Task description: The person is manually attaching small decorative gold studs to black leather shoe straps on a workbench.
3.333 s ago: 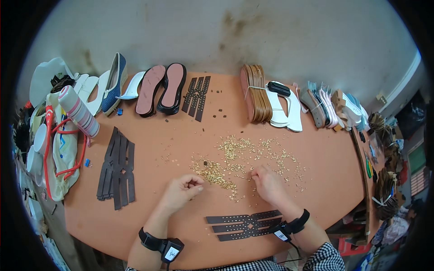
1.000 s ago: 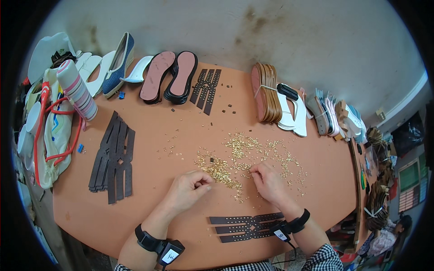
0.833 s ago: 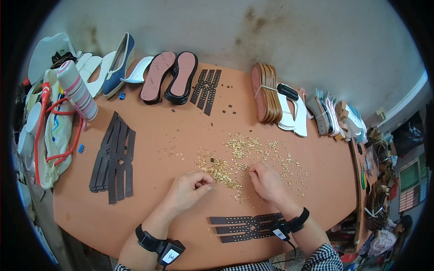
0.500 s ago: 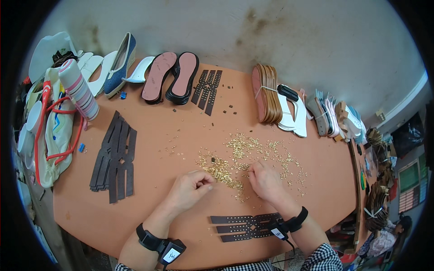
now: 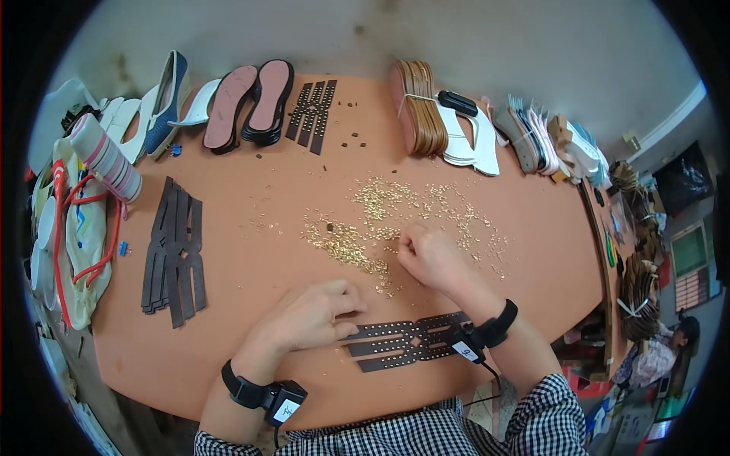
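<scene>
My left hand [image 5: 315,313] is at the left end of a dark brown slotted strap piece [image 5: 414,342] set with rows of metal studs. Its thumb and forefinger are apart, with the thumb at the piece's edge; whether it touches is unclear. My right hand [image 5: 430,254] is closed in a pinch beside a scattered heap of small gold-coloured metal bits [image 5: 342,247]. Anything between those fingertips is too small to make out. The right wrist and its black band cover the right end of the studded piece.
Unstudded dark strap pieces [image 5: 175,254] lie stacked at the left, and another studded piece [image 5: 312,114] lies farther back. Pink-topped soles [image 5: 268,95], a blue wedge shoe [image 5: 167,102], a tied bundle of soles [image 5: 422,114] and a striped bottle [image 5: 106,159] line the table's far side.
The whole view has shifted. My left hand has come down to the studded strap piece, its thumb and forefinger parting. My right hand stays pinched beside the gold bits.
</scene>
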`<state>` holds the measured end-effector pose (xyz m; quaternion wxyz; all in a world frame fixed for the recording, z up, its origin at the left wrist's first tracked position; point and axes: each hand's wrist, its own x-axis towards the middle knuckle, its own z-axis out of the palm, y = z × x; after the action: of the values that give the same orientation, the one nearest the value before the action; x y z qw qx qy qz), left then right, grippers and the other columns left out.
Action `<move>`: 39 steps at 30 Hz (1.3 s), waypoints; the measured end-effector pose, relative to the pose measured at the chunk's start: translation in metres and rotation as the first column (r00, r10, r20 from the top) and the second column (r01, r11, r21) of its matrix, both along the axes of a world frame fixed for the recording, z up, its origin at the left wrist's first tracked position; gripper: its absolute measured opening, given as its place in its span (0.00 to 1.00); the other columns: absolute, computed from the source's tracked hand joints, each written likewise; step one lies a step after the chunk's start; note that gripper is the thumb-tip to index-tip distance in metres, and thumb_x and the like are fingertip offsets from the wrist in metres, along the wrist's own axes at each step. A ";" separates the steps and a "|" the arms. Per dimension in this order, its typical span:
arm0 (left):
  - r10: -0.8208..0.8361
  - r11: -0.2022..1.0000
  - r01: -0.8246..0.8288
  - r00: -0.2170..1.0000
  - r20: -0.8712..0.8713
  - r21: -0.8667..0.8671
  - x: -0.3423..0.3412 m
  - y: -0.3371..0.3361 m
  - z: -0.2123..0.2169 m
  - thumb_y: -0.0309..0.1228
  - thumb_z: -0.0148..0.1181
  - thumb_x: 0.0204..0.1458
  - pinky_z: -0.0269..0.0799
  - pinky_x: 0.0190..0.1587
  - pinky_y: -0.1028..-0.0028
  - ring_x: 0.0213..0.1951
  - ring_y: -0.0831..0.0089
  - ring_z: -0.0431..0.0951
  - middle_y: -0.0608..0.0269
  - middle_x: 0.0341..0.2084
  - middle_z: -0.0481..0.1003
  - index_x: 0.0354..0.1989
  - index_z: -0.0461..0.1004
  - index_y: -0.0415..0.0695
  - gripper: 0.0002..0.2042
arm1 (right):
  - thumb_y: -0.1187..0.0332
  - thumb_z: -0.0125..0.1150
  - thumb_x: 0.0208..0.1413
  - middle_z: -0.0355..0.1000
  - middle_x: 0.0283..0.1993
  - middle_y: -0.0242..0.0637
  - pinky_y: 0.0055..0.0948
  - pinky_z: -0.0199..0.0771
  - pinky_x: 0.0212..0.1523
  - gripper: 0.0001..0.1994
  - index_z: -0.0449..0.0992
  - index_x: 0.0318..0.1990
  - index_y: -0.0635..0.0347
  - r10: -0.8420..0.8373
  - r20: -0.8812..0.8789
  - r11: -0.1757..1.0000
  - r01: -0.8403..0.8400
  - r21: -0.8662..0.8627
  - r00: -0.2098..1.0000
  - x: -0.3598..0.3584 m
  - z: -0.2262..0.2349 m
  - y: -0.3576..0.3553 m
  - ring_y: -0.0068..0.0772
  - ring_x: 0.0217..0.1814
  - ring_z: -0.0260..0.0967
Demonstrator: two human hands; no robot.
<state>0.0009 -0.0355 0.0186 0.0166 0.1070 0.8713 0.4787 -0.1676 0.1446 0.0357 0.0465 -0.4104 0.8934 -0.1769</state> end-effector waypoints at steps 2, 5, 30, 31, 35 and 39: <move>0.001 0.997 -0.001 1.000 0.006 -0.073 0.001 0.002 0.004 0.28 0.63 0.41 0.74 0.36 0.71 0.35 0.64 0.76 0.61 0.35 0.74 0.39 0.75 0.42 0.14 | 0.70 0.55 0.47 0.72 0.26 0.46 0.42 0.71 0.29 0.05 0.72 0.27 0.62 -0.007 -0.021 0.994 0.005 -0.105 1.000 0.009 0.009 0.013 0.50 0.27 0.71; 0.034 0.998 -0.028 0.995 0.094 -0.060 -0.001 0.004 0.011 0.25 0.66 0.39 0.75 0.36 0.72 0.37 0.65 0.76 0.60 0.36 0.73 0.40 0.74 0.41 0.16 | 0.71 0.57 0.46 0.72 0.27 0.44 0.39 0.72 0.29 0.05 0.72 0.27 0.62 -0.078 0.129 0.996 0.082 -0.026 0.989 0.026 0.020 0.043 0.47 0.28 0.72; 0.062 0.984 -0.059 0.998 0.014 -0.170 0.000 0.005 0.011 0.31 0.63 0.39 0.74 0.36 0.69 0.35 0.63 0.76 0.61 0.35 0.74 0.39 0.75 0.42 0.16 | 0.72 0.58 0.48 0.66 0.30 0.40 0.37 0.72 0.30 0.06 0.68 0.33 0.60 0.022 0.037 0.996 -0.025 0.082 0.999 0.096 0.000 0.094 0.43 0.32 0.71; 0.061 0.983 -0.060 0.998 0.002 -0.176 0.000 0.006 0.012 0.29 0.65 0.39 0.75 0.35 0.71 0.34 0.65 0.77 0.62 0.35 0.74 0.38 0.75 0.42 0.15 | 0.72 0.58 0.48 0.66 0.31 0.40 0.37 0.72 0.30 0.06 0.68 0.33 0.60 0.023 0.040 0.996 -0.026 0.088 0.999 0.096 0.001 0.094 0.43 0.32 0.71; 0.068 0.982 -0.062 0.997 0.033 -0.179 0.000 0.006 0.017 0.31 0.64 0.39 0.74 0.36 0.69 0.34 0.63 0.76 0.61 0.35 0.74 0.38 0.75 0.42 0.15 | 0.72 0.57 0.49 0.66 0.31 0.41 0.38 0.72 0.31 0.06 0.68 0.34 0.61 0.037 0.031 0.995 -0.040 0.094 0.999 0.097 0.003 0.093 0.43 0.33 0.71; 0.071 0.984 -0.063 0.997 0.043 -0.166 -0.001 0.007 0.017 0.33 0.60 0.40 0.72 0.39 0.64 0.37 0.58 0.75 0.59 0.34 0.74 0.38 0.75 0.42 0.15 | 0.72 0.55 0.52 0.66 0.32 0.42 0.40 0.72 0.32 0.05 0.68 0.35 0.61 0.071 0.060 0.996 -0.074 0.057 0.996 0.094 0.004 0.094 0.46 0.33 0.71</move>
<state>-0.0004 -0.0287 0.0356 0.0305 0.0639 0.9104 0.4077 -0.0739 0.2383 0.0401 0.0908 -0.4356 0.8810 -0.1605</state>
